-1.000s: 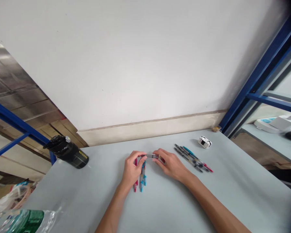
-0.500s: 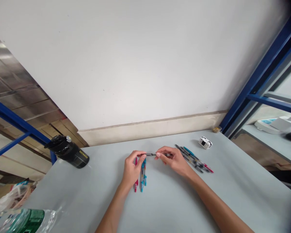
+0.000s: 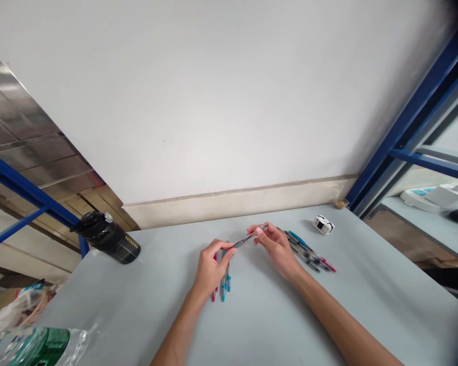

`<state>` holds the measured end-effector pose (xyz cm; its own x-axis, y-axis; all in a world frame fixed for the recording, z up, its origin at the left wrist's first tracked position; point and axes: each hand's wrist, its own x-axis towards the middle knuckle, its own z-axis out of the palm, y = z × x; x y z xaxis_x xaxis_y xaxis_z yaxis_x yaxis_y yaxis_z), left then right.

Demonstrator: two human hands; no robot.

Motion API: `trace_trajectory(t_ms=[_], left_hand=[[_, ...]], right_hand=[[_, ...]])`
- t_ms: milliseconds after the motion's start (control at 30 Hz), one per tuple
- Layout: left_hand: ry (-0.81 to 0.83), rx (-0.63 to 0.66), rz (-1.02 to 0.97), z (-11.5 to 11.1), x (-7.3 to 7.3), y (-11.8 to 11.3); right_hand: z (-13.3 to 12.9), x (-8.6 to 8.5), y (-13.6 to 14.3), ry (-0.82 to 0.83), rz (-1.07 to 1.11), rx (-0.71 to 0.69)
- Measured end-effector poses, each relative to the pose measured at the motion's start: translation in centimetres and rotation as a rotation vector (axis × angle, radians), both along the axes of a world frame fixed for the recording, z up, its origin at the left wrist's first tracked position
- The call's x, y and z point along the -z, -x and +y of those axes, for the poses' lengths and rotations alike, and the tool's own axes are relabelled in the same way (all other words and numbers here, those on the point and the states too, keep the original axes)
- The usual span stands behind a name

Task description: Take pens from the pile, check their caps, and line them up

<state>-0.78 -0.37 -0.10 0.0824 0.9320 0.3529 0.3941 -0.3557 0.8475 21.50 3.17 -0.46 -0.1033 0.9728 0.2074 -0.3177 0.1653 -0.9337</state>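
Item: one slim dark pen (image 3: 242, 241), centre of the frame, raised off the table and slanting up to the right between your two hands. Its lower-left end sits in your left hand (image 3: 209, 265), thumb and fingers pinched narrow on it; its upper-right part sits in your right hand (image 3: 278, 249), fingertips likewise closed on it. Below your left hand, lower centre: red pens (image 3: 214, 294) and blue-tipped pens (image 3: 223, 292), lying lengthwise, partly hidden. Just right of your right hand: a loose pile of mixed pens (image 3: 309, 256). Beyond it, centre right: a small white object (image 3: 323, 225). Surface: grey table (image 3: 148, 305), carrying a black bottle (image 3: 112, 241) at centre left. Room: white wall (image 3: 213, 101) across the top; blue metal frame (image 3: 410, 114), upper right
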Motion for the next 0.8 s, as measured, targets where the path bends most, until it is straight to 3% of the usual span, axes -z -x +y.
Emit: trace_trajectory(t_ms=[167,400,633,800], left_hand=[[-0.083,0.020,0.049,0.0,-0.4,-0.1],[-0.054,-0.133,0.056,0.5,0.0,0.5],[-0.088,-0.120,0.112,0.5,0.1,0.5],[-0.112,-0.113,0.169,0.5,-0.2,0.6]], right_hand=[[0.1,-0.9,0.1,0.166,0.283,-0.027],[0.7,-2.2,-2.3,0.355,0.661,-0.042],[1.1,-1.4,-4.4,0.433,0.780,-0.023],[1.0,-1.4,-4.5,0.404,0.737,-0.016]])
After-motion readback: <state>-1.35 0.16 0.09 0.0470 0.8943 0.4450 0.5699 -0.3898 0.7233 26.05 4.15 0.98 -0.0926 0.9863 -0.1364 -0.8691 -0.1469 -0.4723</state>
